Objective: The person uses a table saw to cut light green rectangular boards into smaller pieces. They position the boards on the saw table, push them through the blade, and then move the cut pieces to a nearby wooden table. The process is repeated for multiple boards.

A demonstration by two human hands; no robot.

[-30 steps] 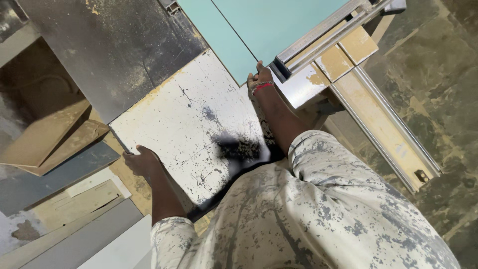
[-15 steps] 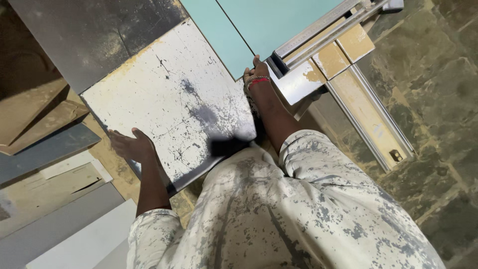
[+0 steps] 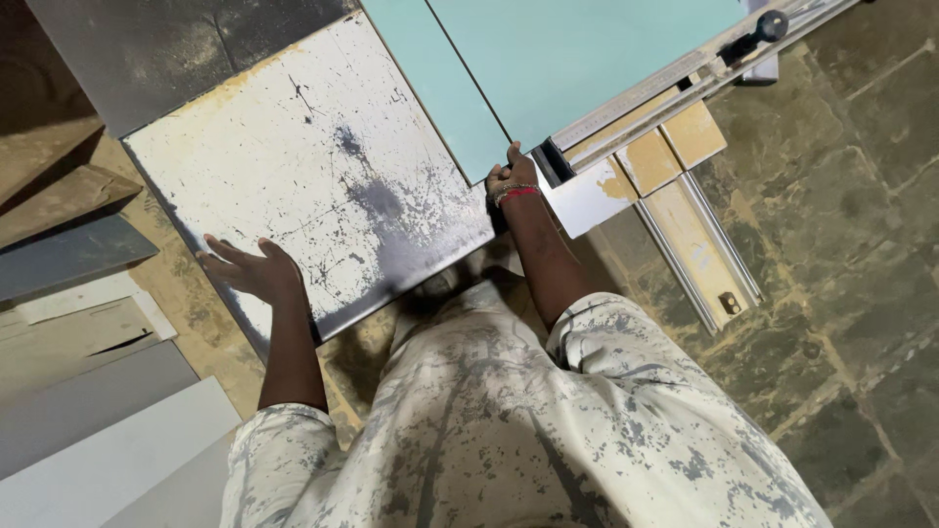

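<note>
The white tile (image 3: 313, 176), scuffed and stained with dark smears, lies flat on the floor in front of the person, its near corner close to the knees; compared with half a second ago it sits more squarely in view and its far edge now runs up against the grey slab (image 3: 186, 49); the left hand (image 3: 249, 272) rests on the tile's near left edge, fingers spread and flat, gripping nothing, much as before; the right hand (image 3: 511, 176), with a red band at the wrist, presses at the near corner of the pale green tile (image 3: 587, 59), fingers bent over its edge, though how firmly they hold it I cannot tell; it has stayed at that spot; just right of it lies the metal tile cutter (image 3: 675, 147), its rail running away to the upper right; grey and white boards (image 3: 88, 411) are stacked at the left; stone floor (image 3: 841, 244) spreads to the right.
</note>
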